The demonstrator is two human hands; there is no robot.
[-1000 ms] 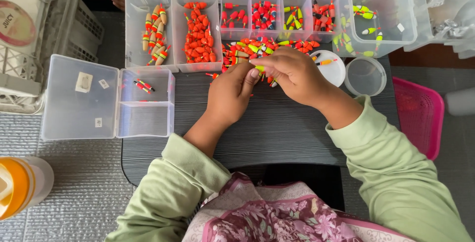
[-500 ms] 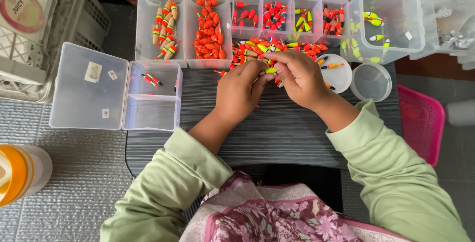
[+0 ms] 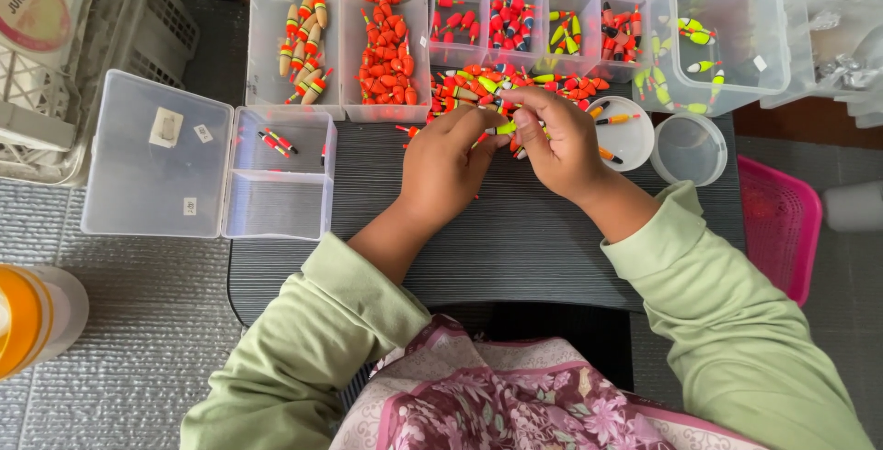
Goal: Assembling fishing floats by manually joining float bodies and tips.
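Note:
My left hand [image 3: 446,167] and my right hand [image 3: 559,142] meet fingertip to fingertip at the near edge of a loose pile of small orange, red and yellow-green floats [image 3: 524,84] on a dark ribbed table [image 3: 515,248]. Between the fingertips of both hands sits a small yellow-green float [image 3: 505,127], pinched from both sides. Behind the pile stands a clear divided tray [image 3: 340,111] whose compartments hold sorted floats: tan-and-orange ones at the left, orange ones beside them, red and mixed ones further right.
A clear small box [image 3: 276,206] with a few floats lies open at left, its lid [image 3: 156,155] flat. A clear tub [image 3: 736,54] with green floats, a white dish [image 3: 635,142] and a clear cup [image 3: 688,148] stand right. Pink basket [image 3: 782,229], white crate [image 3: 55,63], orange bottle [image 3: 28,321].
Both hands have stayed at the pile, with the fingers drawing closer around one float. The view itself has drifted slightly.

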